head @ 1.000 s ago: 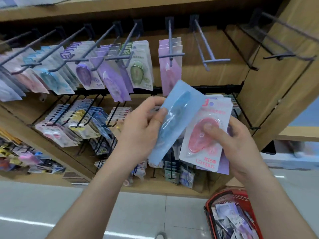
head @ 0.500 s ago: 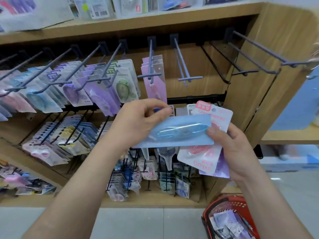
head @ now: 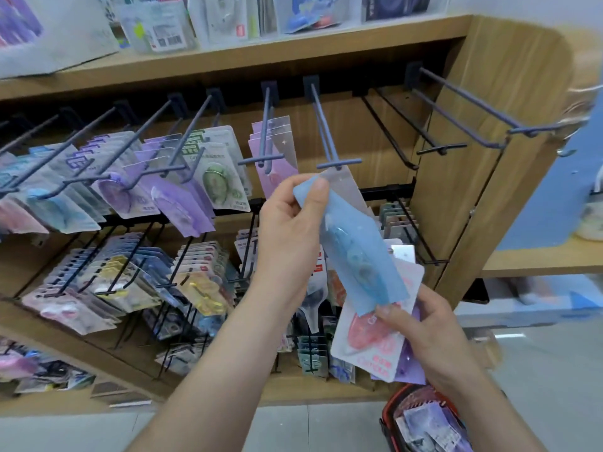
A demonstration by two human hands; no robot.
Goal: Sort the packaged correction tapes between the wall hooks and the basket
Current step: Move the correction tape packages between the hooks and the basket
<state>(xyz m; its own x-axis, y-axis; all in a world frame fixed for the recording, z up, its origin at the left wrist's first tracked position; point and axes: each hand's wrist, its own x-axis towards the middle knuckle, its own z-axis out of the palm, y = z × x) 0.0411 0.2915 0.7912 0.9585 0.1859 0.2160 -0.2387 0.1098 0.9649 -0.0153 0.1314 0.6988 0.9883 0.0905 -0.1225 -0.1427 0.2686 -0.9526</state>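
Observation:
My left hand (head: 290, 223) pinches the top of a blue packaged correction tape (head: 355, 249), which hangs upright and tilted with its top just under the tip of an empty wall hook (head: 329, 145). My right hand (head: 424, 334) holds a pink packaged tape (head: 368, 340) with a purple pack (head: 409, 367) behind it, and its thumb touches the blue pack's lower edge. The red basket (head: 391, 415) stands on the floor at bottom right with several packs inside.
Rows of hooks to the left carry purple, green and blue packs (head: 215, 177). Bare hooks (head: 456, 125) jut out at the upper right beside a wooden side panel (head: 489, 158). A lower rack (head: 130, 282) holds more packs. A shelf above (head: 228, 57) carries boxed stock.
The blue pack has turned from lying sideways to upright and risen toward the empty hook's tip. My left hand moved up with it; the view tilted upward.

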